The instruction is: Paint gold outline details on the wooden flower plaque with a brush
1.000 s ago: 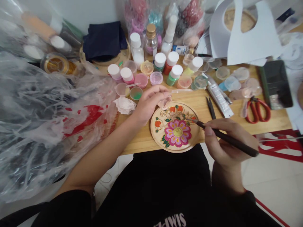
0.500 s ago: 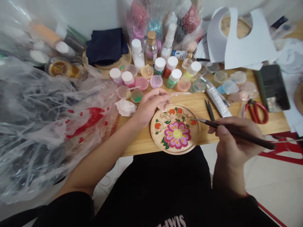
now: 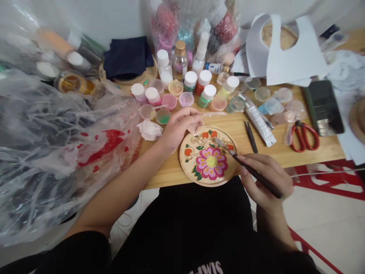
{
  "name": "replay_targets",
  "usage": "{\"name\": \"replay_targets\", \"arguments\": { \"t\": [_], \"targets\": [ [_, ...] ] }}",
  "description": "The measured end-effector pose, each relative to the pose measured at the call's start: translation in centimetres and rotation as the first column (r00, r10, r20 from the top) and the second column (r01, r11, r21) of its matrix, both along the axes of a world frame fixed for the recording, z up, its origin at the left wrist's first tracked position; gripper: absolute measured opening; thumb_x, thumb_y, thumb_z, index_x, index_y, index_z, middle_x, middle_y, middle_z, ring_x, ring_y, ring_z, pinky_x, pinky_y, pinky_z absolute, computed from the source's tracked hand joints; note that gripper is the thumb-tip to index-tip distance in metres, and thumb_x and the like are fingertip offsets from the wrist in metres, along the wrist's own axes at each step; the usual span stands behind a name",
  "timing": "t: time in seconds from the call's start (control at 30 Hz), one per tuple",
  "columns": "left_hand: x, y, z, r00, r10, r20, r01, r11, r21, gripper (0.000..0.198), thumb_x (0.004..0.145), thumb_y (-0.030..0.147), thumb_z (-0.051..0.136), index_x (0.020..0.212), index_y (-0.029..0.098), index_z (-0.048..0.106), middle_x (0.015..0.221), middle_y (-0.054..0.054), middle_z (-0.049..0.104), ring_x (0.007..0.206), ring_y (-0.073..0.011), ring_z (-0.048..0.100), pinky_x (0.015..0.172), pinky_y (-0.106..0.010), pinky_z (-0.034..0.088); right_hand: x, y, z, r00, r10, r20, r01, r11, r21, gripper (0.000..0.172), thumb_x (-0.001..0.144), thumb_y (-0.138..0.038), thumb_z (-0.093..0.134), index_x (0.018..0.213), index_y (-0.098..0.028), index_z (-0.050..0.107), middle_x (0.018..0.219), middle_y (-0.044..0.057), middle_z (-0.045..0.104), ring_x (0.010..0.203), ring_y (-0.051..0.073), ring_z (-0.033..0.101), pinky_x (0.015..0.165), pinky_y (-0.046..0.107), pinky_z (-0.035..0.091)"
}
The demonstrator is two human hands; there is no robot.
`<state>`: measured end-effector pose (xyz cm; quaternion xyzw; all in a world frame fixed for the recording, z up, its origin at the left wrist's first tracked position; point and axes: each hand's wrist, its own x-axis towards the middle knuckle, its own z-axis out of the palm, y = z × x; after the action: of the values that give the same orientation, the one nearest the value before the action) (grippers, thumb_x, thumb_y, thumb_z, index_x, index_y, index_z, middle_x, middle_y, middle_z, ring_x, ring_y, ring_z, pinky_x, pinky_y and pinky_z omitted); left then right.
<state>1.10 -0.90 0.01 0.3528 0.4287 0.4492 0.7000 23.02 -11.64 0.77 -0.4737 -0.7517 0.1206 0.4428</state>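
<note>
Head view, right fingers (image 3: 248,182) pinching slim spatula (image 3: 262,180), left fingers (image 3: 186,112) pinching something perhaps translucent (image 3: 195,128), wooden disc (image 3: 188,164)

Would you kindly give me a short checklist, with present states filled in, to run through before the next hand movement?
1. Tool held: ok; the right-hand grip is around the dark-handled tool.
2. Blade off the painted disc: cannot tell; it lies over the design, contact unclear.
3. Disc fully on the table: not ok; its near rim juts past the front edge.
4. Left-hand grip free: not ok; its fingertips pinch a small pinkish item.
5. Tweezers apart from the disc: ok; they lie to its right.
</note>
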Motion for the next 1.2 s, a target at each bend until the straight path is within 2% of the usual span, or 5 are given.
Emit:
{"name": "replay_targets", "arguments": {
  "t": [0.57,0.83,0.93,1.03,1.2],
  "targets": [
    [0.1,0.0,-0.1,0.999,0.02,0.027,-0.021,1.0,0.016,0.009,0.072,0.023,0.065,0.071,0.017,0.06,0.066,0.003,0.062,0.062,-0.0072,0.058,0.061,-0.022,0.042,-0.2,-0.3,-0.1,0.999,0.005,0.053,-0.004,1.0,-0.028,0.04,0.077,-0.007,0.068,0.112,-0.026,0.071,0.094,0.006,0.074,0.077,0.018,0.071,0.062,0.031,0.058],
    [0.0,0.0,0.0,1.0,0.02,0.005,-0.02,1.0,0.001,0.008,0.074,0.022,0.064,0.073,0.016,0.059,0.066,0.003,0.061,0.064,-0.0078,0.058,0.064,-0.023,0.043,-0.2,-0.3,-0.1,0.986,-0.122,-0.112,0.115,0.991,-0.066,0.028,0.076,-0.01,0.07,0.099,-0.026,0.075,0.087,0.004,0.075,0.076,0.019,0.069,0.064,0.033,0.056],
    [0.0,-0.1,0.1,1.0,0.022,0.009,-0.022,1.0,0.009,0.008,0.075,0.021,0.064,0.072,0.016,0.059,0.066,0.003,0.062,0.063,-0.0075,0.058,0.064,-0.023,0.043,-0.4,0.1,-0.4,0.893,-0.247,-0.376,0.193,0.965,-0.176,0.018,0.078,-0.015,0.069,0.091,-0.025,0.076,0.076,0.002,0.072,0.068,0.017,0.067,0.059,0.031,0.052],
    [0.1,-0.2,0.2,0.999,0.029,0.016,-0.029,1.0,-0.004,0.007,0.075,0.02,0.064,0.071,0.016,0.059,0.064,0.003,0.062,0.061,-0.007,0.057,0.062,-0.022,0.042,-0.5,0.8,-0.5,0.71,-0.355,-0.609,0.202,0.93,-0.306,0.007,0.078,-0.021,0.07,0.082,-0.022,0.076,0.063,-0.001,0.067,0.051,0.013,0.06,0.045,0.027,0.043],
    [0.0,-0.2,0.3,0.999,0.037,0.019,-0.036,0.999,-0.029,0.008,0.073,0.023,0.066,0.073,0.017,0.062,0.067,0.004,0.063,0.064,-0.0069,0.059,0.064,-0.021,0.042,-0.8,2.5,0.1,0.575,-0.371,-0.729,0.108,0.918,-0.382,0.009,0.074,-0.029,0.075,0.077,-0.021,0.074,0.057,-0.002,0.066,0.042,0.012,0.056,0.038,0.024,0.037]
  ]
}}
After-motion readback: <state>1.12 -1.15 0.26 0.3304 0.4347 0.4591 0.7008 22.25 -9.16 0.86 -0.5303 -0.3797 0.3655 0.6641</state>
